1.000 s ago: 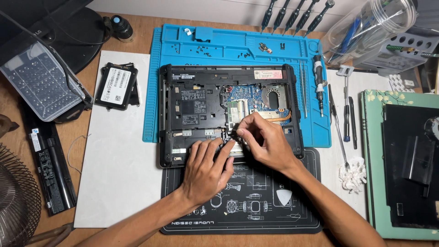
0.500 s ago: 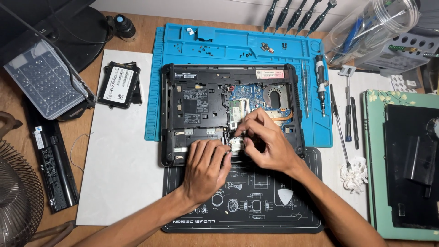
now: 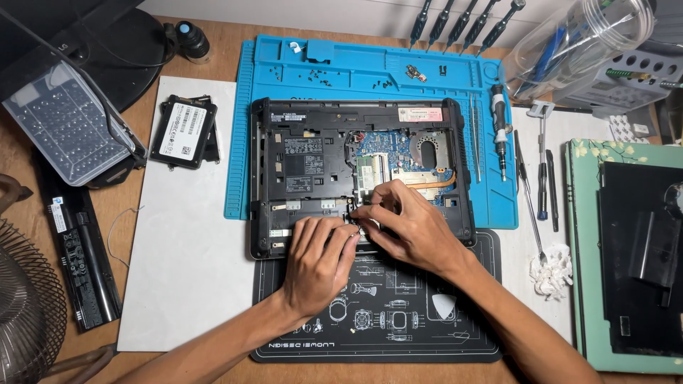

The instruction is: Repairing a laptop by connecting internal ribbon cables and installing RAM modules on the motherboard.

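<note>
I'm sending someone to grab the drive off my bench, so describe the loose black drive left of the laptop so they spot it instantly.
Start at the blue mat under the opened laptop. Just off its left edge, on the white sheet, lies the drive, a flat black rectangle. Its white label sets it apart from the long black battery further left.

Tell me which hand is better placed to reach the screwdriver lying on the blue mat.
Right. The right hand works at the laptop's front edge on the side nearer the screwdriver, which lies along the blue mat's right side. The left hand would probably have to cross over it.
</note>
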